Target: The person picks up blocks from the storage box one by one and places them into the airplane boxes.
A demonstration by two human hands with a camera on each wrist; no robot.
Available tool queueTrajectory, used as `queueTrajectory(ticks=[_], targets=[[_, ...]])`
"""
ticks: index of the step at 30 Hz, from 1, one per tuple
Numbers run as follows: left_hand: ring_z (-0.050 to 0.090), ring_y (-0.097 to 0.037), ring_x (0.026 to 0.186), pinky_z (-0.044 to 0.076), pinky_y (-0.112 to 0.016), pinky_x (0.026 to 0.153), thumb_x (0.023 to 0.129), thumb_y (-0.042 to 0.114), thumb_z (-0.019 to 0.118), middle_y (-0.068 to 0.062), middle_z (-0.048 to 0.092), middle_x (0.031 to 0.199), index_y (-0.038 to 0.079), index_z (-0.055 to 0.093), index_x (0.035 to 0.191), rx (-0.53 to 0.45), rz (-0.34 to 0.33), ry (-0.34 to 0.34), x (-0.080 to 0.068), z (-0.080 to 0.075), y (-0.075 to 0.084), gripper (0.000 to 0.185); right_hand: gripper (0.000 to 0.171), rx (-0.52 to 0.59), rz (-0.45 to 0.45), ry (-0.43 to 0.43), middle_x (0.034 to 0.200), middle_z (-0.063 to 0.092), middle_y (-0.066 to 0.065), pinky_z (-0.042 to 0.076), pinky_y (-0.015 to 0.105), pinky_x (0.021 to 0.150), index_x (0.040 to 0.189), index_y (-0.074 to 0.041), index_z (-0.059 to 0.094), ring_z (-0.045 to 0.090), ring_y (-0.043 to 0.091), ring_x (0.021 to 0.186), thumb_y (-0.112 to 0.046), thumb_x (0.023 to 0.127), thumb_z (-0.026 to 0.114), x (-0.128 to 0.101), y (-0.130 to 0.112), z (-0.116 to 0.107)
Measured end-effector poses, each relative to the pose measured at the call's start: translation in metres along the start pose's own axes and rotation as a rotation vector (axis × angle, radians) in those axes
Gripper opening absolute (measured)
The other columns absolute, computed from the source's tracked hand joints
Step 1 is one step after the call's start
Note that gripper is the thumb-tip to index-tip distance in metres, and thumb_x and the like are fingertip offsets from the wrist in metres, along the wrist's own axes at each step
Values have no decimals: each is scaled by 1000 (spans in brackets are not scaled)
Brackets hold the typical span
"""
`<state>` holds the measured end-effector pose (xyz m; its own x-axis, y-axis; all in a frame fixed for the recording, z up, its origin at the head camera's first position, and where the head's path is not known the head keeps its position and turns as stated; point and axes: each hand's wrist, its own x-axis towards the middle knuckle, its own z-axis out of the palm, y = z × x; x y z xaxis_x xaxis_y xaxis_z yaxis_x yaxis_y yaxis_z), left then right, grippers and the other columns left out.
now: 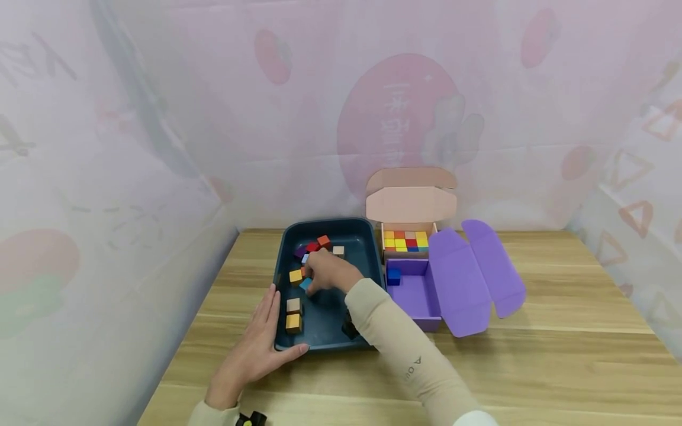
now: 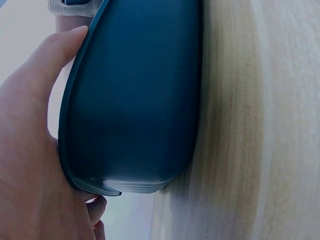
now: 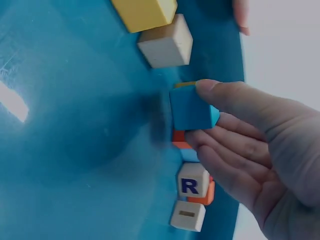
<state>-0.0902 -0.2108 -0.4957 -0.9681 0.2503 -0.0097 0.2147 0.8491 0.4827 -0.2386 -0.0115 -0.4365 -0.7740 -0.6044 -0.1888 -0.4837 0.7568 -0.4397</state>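
Note:
A dark blue tray [image 1: 325,322] holds several coloured wooden cubes. Over its left half, my right hand [image 1: 333,272] pinches a light blue cube [image 3: 191,109] between thumb and fingertips. Close by in the right wrist view are a white cube marked R [image 3: 192,181], a white cube with a dash [image 3: 188,216] and a plain wooden cube [image 3: 167,44]. At the tray's near left corner, my left hand [image 1: 256,349] rests against the rim with fingers extended along the side. Its thumb [image 2: 65,47] touches the rim in the left wrist view.
Right of the tray stands an open purple box [image 1: 412,290] with a dark blue cube [image 1: 393,276] inside, its lid [image 1: 463,278] folded out rightward. Behind it, an open pinkish box [image 1: 411,204] holds rows of coloured cubes [image 1: 406,239]. A printed curtain [image 1: 298,130] hangs behind the wooden table [image 1: 559,331].

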Motion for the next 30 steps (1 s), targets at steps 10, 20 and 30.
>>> queueTrajectory(ticks=[10, 20, 30], targets=[[10, -43, 165, 17, -70, 130, 85, 74, 72, -13, -4, 180, 5, 7, 170, 27, -12, -1, -1, -1, 2, 128, 20, 71, 87, 107, 96, 71, 1, 59, 26, 74, 97, -12, 81, 61, 17, 85, -28, 88, 88, -34, 10, -22], [9, -44, 165, 16, -70, 130, 85, 75, 70, -14, -4, 180, 4, 6, 170, 23, -12, -4, 1, -1, 6, 128, 20, 110, 188, 204, 75, 63, 2, 52, 22, 58, 86, -8, 79, 57, 16, 68, -26, 88, 88, -83, 23, -49], [10, -43, 165, 16, -68, 130, 84, 75, 71, -14, -3, 180, 4, 6, 170, 28, -14, 0, 3, 1, 6, 129, 26, 148, 310, 305, 88, 74, 9, 61, 35, 69, 96, 0, 81, 63, 19, 77, -23, 85, 90, -127, 55, -63]])
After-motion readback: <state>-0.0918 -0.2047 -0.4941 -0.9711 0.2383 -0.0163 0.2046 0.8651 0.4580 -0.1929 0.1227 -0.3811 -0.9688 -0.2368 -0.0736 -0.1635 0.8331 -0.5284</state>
